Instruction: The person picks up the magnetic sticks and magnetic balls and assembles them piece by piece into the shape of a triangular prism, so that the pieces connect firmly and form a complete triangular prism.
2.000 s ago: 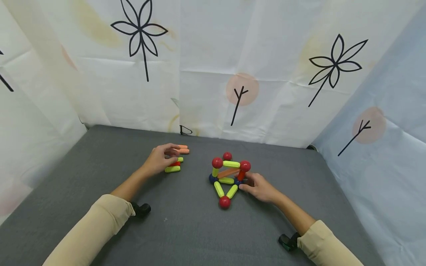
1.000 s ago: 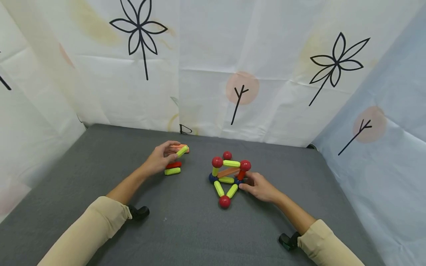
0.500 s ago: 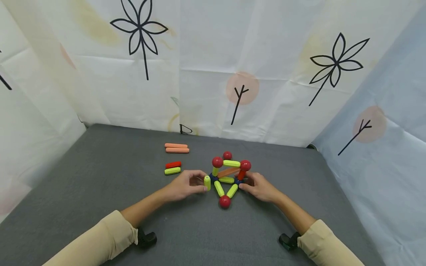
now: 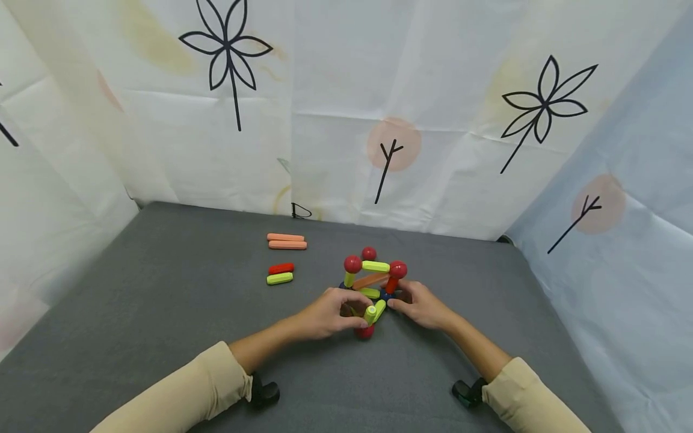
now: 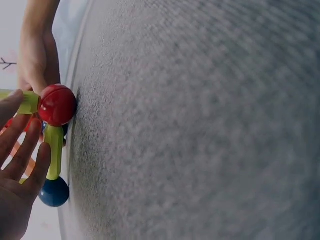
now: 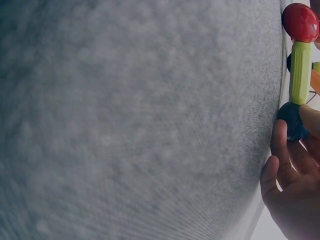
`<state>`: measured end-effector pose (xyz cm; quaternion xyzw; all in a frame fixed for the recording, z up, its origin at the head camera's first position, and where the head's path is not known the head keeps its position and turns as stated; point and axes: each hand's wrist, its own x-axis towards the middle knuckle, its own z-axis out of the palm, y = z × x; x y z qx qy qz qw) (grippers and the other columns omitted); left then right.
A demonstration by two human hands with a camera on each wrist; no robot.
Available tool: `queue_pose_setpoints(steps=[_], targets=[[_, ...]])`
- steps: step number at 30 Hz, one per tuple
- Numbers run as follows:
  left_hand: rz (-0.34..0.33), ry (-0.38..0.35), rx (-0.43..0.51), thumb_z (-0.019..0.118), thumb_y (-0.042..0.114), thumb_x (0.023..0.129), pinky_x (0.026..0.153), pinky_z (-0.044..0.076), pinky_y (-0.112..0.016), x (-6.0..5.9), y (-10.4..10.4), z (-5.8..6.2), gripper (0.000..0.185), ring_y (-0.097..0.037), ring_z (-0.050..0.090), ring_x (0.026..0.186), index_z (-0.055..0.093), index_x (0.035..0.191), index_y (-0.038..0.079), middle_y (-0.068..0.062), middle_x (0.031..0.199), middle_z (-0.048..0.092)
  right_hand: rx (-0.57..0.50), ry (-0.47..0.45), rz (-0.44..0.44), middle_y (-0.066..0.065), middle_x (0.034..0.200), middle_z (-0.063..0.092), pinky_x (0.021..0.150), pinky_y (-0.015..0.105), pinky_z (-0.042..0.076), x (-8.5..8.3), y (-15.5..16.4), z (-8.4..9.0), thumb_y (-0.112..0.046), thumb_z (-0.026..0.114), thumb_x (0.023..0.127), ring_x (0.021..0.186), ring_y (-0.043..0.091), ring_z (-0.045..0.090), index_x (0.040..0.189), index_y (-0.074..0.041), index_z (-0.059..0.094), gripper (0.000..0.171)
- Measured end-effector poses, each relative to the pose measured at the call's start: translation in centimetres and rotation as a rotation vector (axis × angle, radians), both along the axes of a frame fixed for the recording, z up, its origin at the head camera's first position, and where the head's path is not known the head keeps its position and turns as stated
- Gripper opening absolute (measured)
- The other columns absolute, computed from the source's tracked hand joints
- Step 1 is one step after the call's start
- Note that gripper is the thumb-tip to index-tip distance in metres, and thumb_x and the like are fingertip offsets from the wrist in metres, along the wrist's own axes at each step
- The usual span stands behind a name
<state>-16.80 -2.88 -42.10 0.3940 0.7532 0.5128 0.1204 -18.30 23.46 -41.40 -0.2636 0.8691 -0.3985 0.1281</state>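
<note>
My left hand (image 4: 330, 314) pinches a short yellow-green magnetic rod (image 4: 370, 315) between thumb and fingers. The rod stands upright over the front red ball (image 4: 365, 332) of a ball-and-rod frame; in the left wrist view its end meets that red ball (image 5: 57, 105). My right hand (image 4: 422, 305) grips the dark blue ball (image 4: 386, 296) at the frame's right corner, thumb and fingers around it, as the right wrist view shows on the blue ball (image 6: 290, 120). Above it a red rod (image 4: 392, 285) rises to a red ball (image 4: 397, 269). My left hand hides most of the left blue ball.
Two orange rods (image 4: 287, 245) lie at the back left. Nearer lie a red rod (image 4: 281, 268) and a yellow-green rod (image 4: 280, 278). One red ball (image 4: 369, 253) sits behind the frame. The grey table (image 4: 178, 270) meets a patterned cloth (image 4: 335, 162) at the back.
My left hand picked up a yellow-green rod from the left group, carried it right, turned it upright and brought it onto the front red ball. My right hand stayed on the blue ball.
</note>
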Motion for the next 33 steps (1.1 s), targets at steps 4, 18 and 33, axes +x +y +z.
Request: queue_pose_setpoints(steps=[4,18,33], targets=[[0.007,0.016,-0.015,0.074,0.008,0.089,0.083,0.054,-0.025,0.1,0.0,-0.1,0.030,-0.009,0.065,0.095,0.068,0.119,0.006,0.000,0.104,0.070,-0.002,0.003,0.001,0.013,0.118,0.065,0.073,0.029,0.053,0.0,0.0,0.0,-0.011,0.061,0.099,0.087,0.020,0.063,0.132,0.002,0.057,0.036],[-0.082,-0.161,-0.055,0.070,0.003,0.090,0.077,0.055,-0.029,-3.7,-4.2,0.3,0.023,-0.016,0.066,0.087,0.068,0.112,-0.001,-0.013,0.103,0.071,-0.003,0.016,0.020,0.015,0.115,0.065,0.073,0.030,0.051,-0.2,0.2,0.0,-0.012,0.060,0.100,0.087,0.019,0.061,0.130,0.004,0.057,0.034],[0.327,-0.176,-0.048,0.066,0.006,0.096,0.075,0.055,-0.039,-10.0,-2.6,0.3,0.036,-0.028,0.065,0.102,0.058,0.129,-0.005,-0.019,0.118,0.065,0.030,0.025,0.014,0.010,0.122,0.065,0.084,0.032,0.051,-0.2,0.2,0.0,-0.013,0.061,0.100,0.095,0.019,0.061,0.130,-0.002,0.059,0.032]])
